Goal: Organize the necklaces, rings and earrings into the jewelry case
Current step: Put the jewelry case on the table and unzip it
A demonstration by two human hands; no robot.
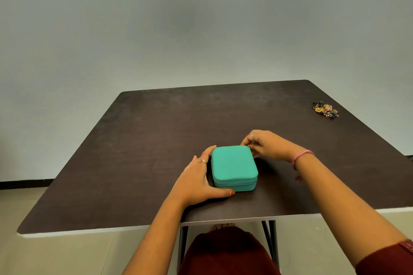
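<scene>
Left hand [196, 179], right hand [266, 145] flank closed case [233, 166].

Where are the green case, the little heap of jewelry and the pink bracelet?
jewelry case [233, 164]: head view, middle of its closed lid.
heap of jewelry [325, 109]: head view, centre of the pile.
pink bracelet [301, 156]: head view, band on the right wrist.

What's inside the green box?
That cannot be seen: the jewelry case is zipped closed, held by the left hand and right hand. The jewelry pile lies outside, far right on the table.
</scene>
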